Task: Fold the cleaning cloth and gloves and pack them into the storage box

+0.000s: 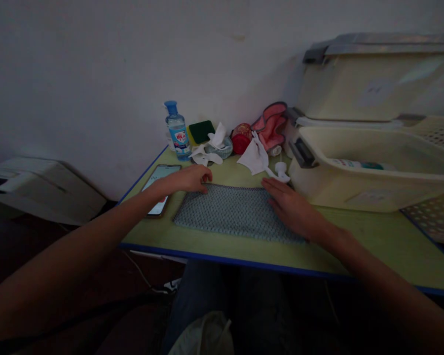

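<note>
A grey-blue patterned cloth (233, 212) lies flat on the yellow-green table (373, 241). My left hand (190, 180) rests at the cloth's far left corner, fingers curled and pinching its edge. Over the cloth's right end lies my right hand (290, 204), palm down with the fingers stretched flat on the fabric. A phone (160, 187) with its screen lit sits just left of my left hand, partly under my wrist.
Along the wall stand a blue-capped bottle (176, 130), a green sponge (202, 130), a bowl with tissue (219, 144), a red container (241, 138), a pink cloth (271, 125) and white rags (254, 157). Cream plastic bins (370, 167) fill the right side.
</note>
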Available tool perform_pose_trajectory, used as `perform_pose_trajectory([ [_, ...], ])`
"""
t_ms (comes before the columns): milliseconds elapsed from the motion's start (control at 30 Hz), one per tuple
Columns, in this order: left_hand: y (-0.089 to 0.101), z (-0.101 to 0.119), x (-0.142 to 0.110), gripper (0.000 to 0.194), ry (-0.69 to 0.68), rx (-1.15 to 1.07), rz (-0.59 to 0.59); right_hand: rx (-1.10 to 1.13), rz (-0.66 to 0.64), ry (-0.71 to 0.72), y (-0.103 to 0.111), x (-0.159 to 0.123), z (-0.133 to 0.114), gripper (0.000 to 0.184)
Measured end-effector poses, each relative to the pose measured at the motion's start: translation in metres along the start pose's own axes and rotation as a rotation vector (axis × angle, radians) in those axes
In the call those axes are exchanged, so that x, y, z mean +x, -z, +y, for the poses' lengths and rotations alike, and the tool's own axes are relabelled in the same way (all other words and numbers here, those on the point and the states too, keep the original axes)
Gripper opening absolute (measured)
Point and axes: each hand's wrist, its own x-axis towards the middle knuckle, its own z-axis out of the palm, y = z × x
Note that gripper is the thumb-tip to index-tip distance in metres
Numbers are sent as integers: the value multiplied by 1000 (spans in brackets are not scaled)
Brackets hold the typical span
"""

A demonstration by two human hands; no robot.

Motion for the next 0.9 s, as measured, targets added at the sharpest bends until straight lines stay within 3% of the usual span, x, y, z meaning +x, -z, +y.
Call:
perform_pose_trajectory([
  [167,9,1,8,42,-16,-58,-131,19,-205,71,7,24,3,49],
  [333,10,-1,6,31,-20,-68,-191,83,-194,79,9,34,9,53],
  [533,10,5,1,32,4,-30,-129,89,-201,-71,14,36,9,49],
  [800,5,-1,-3,34,-18,-92,-36,129,-193,-63,17,37,9,22],
  [900,4,-6,-3,31,-60,-179,-57,134,-209,-81,18,39,8,17],
])
